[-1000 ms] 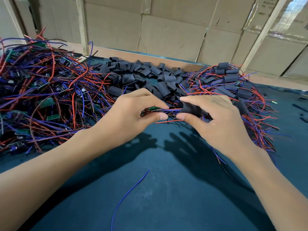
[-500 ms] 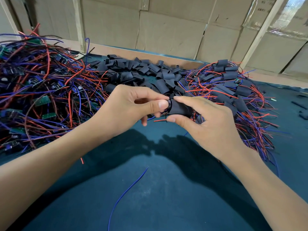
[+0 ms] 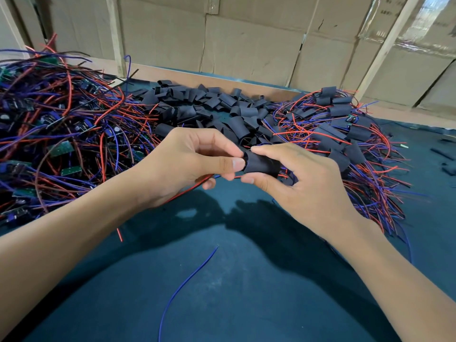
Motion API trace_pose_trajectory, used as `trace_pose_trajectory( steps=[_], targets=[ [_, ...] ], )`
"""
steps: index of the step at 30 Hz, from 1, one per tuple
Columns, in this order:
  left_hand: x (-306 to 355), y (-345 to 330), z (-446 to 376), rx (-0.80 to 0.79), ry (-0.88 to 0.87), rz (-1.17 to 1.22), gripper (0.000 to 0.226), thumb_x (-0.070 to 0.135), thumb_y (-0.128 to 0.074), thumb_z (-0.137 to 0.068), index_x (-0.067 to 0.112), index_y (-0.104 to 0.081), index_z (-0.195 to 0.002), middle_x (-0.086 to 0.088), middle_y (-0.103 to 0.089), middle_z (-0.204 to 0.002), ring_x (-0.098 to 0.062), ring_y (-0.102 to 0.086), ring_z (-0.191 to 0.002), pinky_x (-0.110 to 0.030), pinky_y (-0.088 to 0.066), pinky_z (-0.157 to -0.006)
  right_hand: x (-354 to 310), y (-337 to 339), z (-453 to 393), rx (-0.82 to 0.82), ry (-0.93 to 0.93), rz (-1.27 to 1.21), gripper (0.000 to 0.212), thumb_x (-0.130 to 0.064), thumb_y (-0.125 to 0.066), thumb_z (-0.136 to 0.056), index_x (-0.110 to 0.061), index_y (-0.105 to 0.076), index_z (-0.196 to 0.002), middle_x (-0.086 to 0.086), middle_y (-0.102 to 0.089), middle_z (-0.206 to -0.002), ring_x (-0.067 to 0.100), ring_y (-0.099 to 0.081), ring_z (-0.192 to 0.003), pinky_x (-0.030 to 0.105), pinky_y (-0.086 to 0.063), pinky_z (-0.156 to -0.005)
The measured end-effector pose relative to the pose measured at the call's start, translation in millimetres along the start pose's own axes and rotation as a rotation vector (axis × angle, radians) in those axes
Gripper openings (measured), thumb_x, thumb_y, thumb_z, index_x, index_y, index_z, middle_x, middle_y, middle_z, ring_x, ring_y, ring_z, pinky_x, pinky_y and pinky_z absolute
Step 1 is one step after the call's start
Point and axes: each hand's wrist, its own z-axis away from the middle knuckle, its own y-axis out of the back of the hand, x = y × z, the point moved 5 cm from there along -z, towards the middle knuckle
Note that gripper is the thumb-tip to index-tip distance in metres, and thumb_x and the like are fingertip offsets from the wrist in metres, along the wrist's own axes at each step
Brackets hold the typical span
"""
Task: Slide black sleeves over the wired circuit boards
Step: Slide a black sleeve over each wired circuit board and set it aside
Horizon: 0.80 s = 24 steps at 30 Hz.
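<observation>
Right hand (image 3: 303, 183) pinches black sleeve (image 3: 262, 164), thumb underneath.

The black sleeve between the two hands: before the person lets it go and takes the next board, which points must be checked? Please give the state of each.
1. Right hand pinches the black sleeve between thumb and forefinger: ok.
2. Left hand has its thumb at the sleeve's open end: ok.
3. Circuit board fully inside the sleeve: cannot tell, no board is visible.
4. Red wire runs out under the left hand, not trapped: cannot tell.
5. Pile of empty sleeves lies behind the hands: ok.
6. Pile of bare boards lies at left: ok.
</observation>
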Motion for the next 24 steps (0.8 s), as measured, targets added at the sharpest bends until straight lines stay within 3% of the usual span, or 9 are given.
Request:
trace_pose_trajectory(
  steps=[3, 8, 9, 11, 13, 14, 17, 21, 24],
  targets=[
    [-4, -2, 1, -0.017, 0.030, -0.011, 0.022, 0.020, -0.083, -0.066, 0.011, -0.070, -0.080, -0.017, -0.065, -0.069, -0.021, -0.058, -0.059, -0.025, -0.041, -0.045, -4, -4, 2, -0.012, 0.047, 0.012, 0.043, -0.036, -0.081, -0.083, -0.009, -0.075, -0.116, 0.001, -0.074, -0.112, 0.021, -0.070, -0.101, 0.031, -0.052, -0.092],
    [5, 13, -2, 0.047, 0.026, -0.048, 0.009, 0.024, -0.080, -0.081, 0.019, -0.073, -0.086, -0.008, -0.072, -0.082, -0.020, -0.067, -0.068, -0.029, -0.049, -0.057, 0, 9, -4, 0.067, 0.095, 0.049, 0.031, -0.029, -0.080, -0.087, -0.005, -0.076, -0.106, 0.005, -0.075, -0.100, 0.016, -0.067, -0.085, 0.019, -0.051, -0.080],
    [9, 23, -3, 0.129, -0.019, -0.162, 0.005, 0.024, -0.077, -0.086, 0.020, -0.073, -0.086, -0.003, -0.073, -0.083, -0.018, -0.069, -0.072, -0.031, -0.051, -0.063, 4, 16, -6, 0.104, 0.070, 0.061, 0.029, -0.029, -0.079, -0.088, -0.007, -0.077, -0.106, 0.002, -0.074, -0.100, 0.012, -0.066, -0.084, 0.016, -0.050, -0.081],
    [18, 44, -2, 0.319, -0.143, -0.688, 0.001, 0.028, -0.070, -0.091, 0.027, -0.071, -0.092, 0.009, -0.074, -0.088, -0.013, -0.070, -0.085, -0.033, -0.052, -0.077, 17, 35, -10, 0.198, 0.004, 0.104, 0.028, -0.034, -0.076, -0.090, -0.012, -0.076, -0.108, -0.004, -0.072, -0.098, 0.007, -0.061, -0.078, 0.010, -0.046, -0.077],
    [16, 57, -2, 0.373, -0.123, -1.256, 0.024, 0.035, -0.066, -0.090, 0.029, -0.066, -0.113, 0.007, -0.067, -0.111, -0.024, -0.059, -0.111, -0.044, -0.044, -0.094, 30, 53, -12, 0.300, -0.030, 0.185, 0.029, -0.038, -0.072, -0.093, -0.014, -0.074, -0.109, -0.004, -0.068, -0.098, 0.005, -0.052, -0.073, 0.005, -0.040, -0.074],
    [10, 64, -3, 0.357, -0.009, -1.431, 0.040, 0.038, -0.065, -0.090, 0.026, -0.059, -0.128, -0.001, -0.060, -0.125, -0.032, -0.049, -0.121, -0.048, -0.038, -0.100, 35, 61, -12, 0.335, -0.044, 0.224, 0.030, -0.038, -0.071, -0.094, -0.014, -0.073, -0.111, -0.002, -0.068, -0.099, 0.005, -0.051, -0.074, 0.005, -0.039, -0.077],
    [-6, 81, -4, 0.311, 0.324, -1.708, 0.059, 0.043, -0.063, -0.092, 0.013, -0.047, -0.140, -0.019, -0.049, -0.135, -0.040, -0.041, -0.125, -0.049, -0.035, -0.103, 54, 72, -14, 0.323, -0.102, 0.350, 0.031, -0.037, -0.069, -0.095, -0.014, -0.070, -0.117, 0.007, -0.070, -0.108, 0.021, -0.058, -0.093, 0.030, -0.044, -0.088],
    [-5, 80, -6, 0.261, 0.346, -1.769, 0.022, 0.032, -0.060, -0.092, 0.016, -0.062, -0.107, -0.015, -0.064, -0.109, -0.037, -0.046, -0.111, -0.043, -0.035, -0.085, 85, 67, -12, 0.085, -0.355, 0.515, 0.034, -0.024, -0.069, -0.092, -0.014, -0.066, -0.124, 0.016, -0.069, -0.120, 0.041, -0.059, -0.109, 0.053, -0.045, -0.095],
    [-2, 79, -6, 0.262, 0.339, -1.757, 0.010, 0.023, -0.058, -0.089, 0.018, -0.065, -0.096, -0.013, -0.067, -0.097, -0.035, -0.046, -0.107, -0.042, -0.032, -0.084, 95, 61, -8, -0.001, -0.555, 0.526, 0.036, -0.024, -0.060, -0.098, -0.014, -0.061, -0.133, 0.018, -0.063, -0.133, 0.043, -0.055, -0.122, 0.056, -0.040, -0.102]
  ],
)
